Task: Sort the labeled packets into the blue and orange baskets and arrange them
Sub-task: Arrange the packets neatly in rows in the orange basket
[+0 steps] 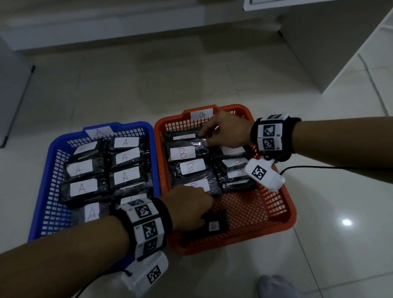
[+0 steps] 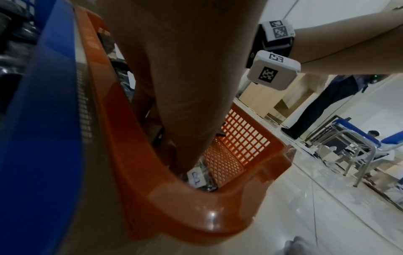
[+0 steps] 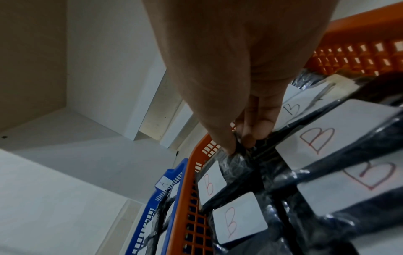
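Left hand (image 1: 190,207): nearest the camera, reaching over the near rim of the orange perforated plastic basket (image 1: 286,214); fingers curled down onto a loose black plastic-wrapped packet with a small white B label (image 1: 213,224). Whether they pinch it or only press it I cannot tell; the hand hides the contact.
Loose packet: lies alone on the bare basket floor, just under the left hand, apart from the rows. Judgement: it is about to be slid up to join them.
Blue perforated plastic basket (image 1: 43,206): left of the left hand, touching the orange one; black packets with white A labels (image 1: 125,176) lie flat in two columns, labels up, presumably so the sort can be checked at a glance.
B rows (image 1: 183,153): between the two hands, overlapping like shingles, labels up.
Right hand (image 1: 226,130): far end of the orange basket; thumb and fingertips (image 3: 248,138) pinch the crinkled edge of the rearmost black packet (image 1: 185,135), probably to square up the row.
Status: sorting looks nearly done; arranging remains.
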